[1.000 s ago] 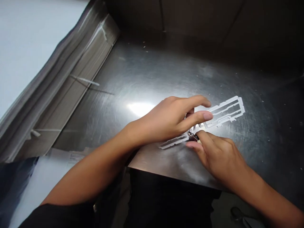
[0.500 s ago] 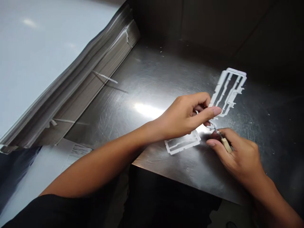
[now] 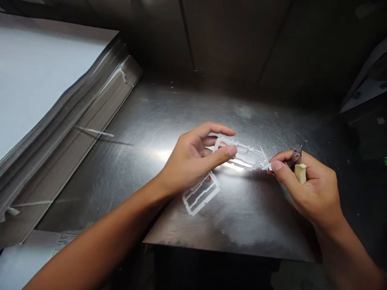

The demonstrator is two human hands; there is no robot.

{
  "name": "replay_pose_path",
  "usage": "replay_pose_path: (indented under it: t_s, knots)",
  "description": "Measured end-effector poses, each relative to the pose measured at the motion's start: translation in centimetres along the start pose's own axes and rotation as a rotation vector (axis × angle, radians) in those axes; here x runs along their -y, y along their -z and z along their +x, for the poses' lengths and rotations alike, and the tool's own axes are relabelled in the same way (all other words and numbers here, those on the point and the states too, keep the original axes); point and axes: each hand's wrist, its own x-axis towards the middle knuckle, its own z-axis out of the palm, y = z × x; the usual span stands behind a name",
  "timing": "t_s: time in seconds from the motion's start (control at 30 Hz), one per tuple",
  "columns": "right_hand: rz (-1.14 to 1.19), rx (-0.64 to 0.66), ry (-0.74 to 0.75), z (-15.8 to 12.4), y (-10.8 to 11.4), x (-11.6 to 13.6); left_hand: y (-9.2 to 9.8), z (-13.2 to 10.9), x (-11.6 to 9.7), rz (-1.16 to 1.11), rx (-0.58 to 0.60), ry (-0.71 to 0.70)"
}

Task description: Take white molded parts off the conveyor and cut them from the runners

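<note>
A white frame (image 3: 248,148) is suspended over the desk (image 3: 242,229), between the two hands; its long axis runs left to right, the right end slightly nearer. The left end sits between the left hand (image 3: 190,157) thumb and curled fingers, which grip it; the index finger is extended, its tip clear of the frame. At the right end, the right hand (image 3: 314,185) thumb and index finger pinch a thin white piece. The same hand carries one pair of pliers (image 3: 296,156), its head pointing far. Frame count: two. The second frame (image 3: 205,200) is below the left hand, partly covered, its visible long side running near-left to far-right. One stack of sheets (image 3: 93,104) stands at far left.
</note>
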Motion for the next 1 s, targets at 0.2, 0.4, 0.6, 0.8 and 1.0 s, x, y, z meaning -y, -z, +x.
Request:
replay_pose_path:
  t_s: [0.2,0.4,0.6,0.8,1.0]
  knots:
    - [0.014,-0.189,0.011,-0.1,-0.1,-0.5,-0.1,-0.4,-0.4,0.018,0.028,0.078]
    - [0.115,0.086,0.011,-1.0,-0.8,-1.6,-0.6,-0.6,-0.4,0.061,-0.158,0.008]
    - [0.110,0.183,0.004,-1.3,-1.4,-1.1,-0.7,-1.0,-0.4,0.136,-0.206,-0.036]
    - [0.148,0.234,-0.040,-0.9,-1.5,-0.9,-1.0,-1.3,-0.3,0.155,-0.184,-0.030]
    - [0.204,0.258,-0.065,-1.1,-1.3,-0.7,-1.1,-1.5,-0.3,0.171,-0.189,-0.007]
